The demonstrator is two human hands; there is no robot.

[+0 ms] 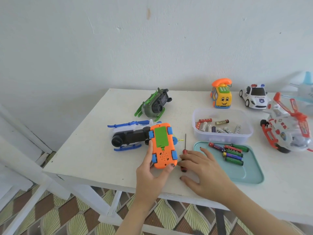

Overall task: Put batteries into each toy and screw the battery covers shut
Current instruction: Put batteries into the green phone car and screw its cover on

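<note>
White wall backs your white worktop [94, 150], with patterned floor below its near edge. Your left hand [150, 173] holds the orange toy car [163, 145] belly-up near the middle of the worktop, thumb along its left side and a fingertip curled over its near end; its green battery cover [160, 136] sits in place on the underside. Your right hand [203, 172] lies flat with fingers spread, its grip loose and closed on nothing, the fingers resting over the red handle of the screwdriver [185, 150], whose shaft points to 12 o'clock just beside the car. At 3 o'clock from the car, the teal tray [249, 175] carries loose batteries [232, 154]; beyond it, at 1 o'clock, the clear tub [221, 136] holds more. The blue helicopter [127, 135] lies on its side at 9 o'clock, touching the car, and the green helicopter [155, 103] lies at 12 o'clock. The yellow phone toy [221, 95], police car [254, 96] and orange-white helicopter [286, 126] stand toward 2 o'clock.
</note>
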